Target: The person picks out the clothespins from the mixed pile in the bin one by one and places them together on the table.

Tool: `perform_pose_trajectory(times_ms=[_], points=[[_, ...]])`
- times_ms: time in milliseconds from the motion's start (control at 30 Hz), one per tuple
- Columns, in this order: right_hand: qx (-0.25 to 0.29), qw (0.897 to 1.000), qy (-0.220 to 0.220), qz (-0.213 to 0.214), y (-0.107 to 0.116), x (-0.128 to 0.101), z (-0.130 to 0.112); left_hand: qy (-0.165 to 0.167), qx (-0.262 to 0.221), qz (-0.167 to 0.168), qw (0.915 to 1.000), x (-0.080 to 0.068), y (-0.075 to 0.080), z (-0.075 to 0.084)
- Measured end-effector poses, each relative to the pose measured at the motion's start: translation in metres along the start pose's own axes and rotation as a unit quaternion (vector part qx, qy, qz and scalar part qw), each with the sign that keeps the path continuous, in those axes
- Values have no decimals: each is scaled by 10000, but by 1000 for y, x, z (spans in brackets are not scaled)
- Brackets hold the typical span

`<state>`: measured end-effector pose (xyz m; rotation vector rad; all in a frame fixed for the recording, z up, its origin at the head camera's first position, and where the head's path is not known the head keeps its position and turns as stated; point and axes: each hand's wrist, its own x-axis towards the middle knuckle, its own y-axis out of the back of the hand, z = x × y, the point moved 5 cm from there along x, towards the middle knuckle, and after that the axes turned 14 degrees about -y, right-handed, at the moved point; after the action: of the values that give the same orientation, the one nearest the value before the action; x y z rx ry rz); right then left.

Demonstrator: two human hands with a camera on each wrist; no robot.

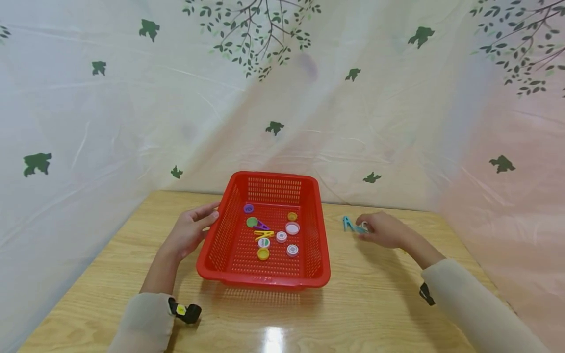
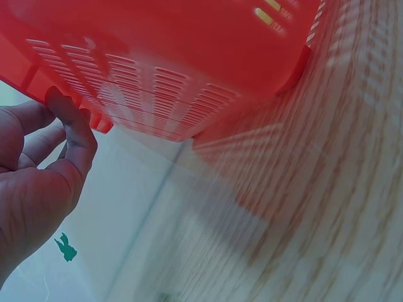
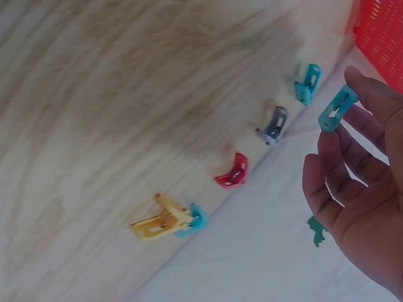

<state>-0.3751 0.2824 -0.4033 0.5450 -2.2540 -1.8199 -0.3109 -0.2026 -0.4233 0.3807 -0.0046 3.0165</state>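
A red plastic basket [image 1: 319,235] with slotted walls holds several bottle caps and a purple and a yellow clothespin [image 1: 264,235]. My left hand [image 1: 190,233] grips the basket's left rim; the left wrist view shows its bent fingers [image 2: 72,129] at the edge. To the right of the basket, my right hand [image 1: 384,229] pinches a teal clothespin [image 3: 338,108] between thumb and fingertips. Another teal clothespin [image 3: 308,83] stands on the table close to that hand. Beside it in the right wrist view are a grey clothespin [image 3: 275,126] and a red clothespin [image 3: 234,172].
Farther along the table [image 1: 375,304] lie a yellow clothespin [image 3: 157,223] and a teal clothespin [image 3: 197,220], overlapping in the right wrist view. A pale curtain [image 1: 212,122] with leaf and bird patterns hangs behind the table's back edge and along its sides.
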Motion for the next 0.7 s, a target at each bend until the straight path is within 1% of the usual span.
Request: perform_pose_trajectory(times_ms=[133, 267, 367, 567, 700], points=[[-9, 9999, 87, 82, -5, -7, 8, -14, -12, -6, 10000, 0, 0, -1], [-127, 9993, 217, 276, -9, -13, 15, -37, -18, -7, 10000, 1, 0, -1], [-111, 9994, 158, 294, -13, -17, 22, -26, -30, 0, 10000, 0, 0, -2], [-10, 9989, -311, 349, -16, -24, 37, 9, -9, 19, 10000, 1, 0, -1], [108, 9960, -833, 288, -18, -27, 46, 42, -12, 48, 10000, 1, 0, -1]])
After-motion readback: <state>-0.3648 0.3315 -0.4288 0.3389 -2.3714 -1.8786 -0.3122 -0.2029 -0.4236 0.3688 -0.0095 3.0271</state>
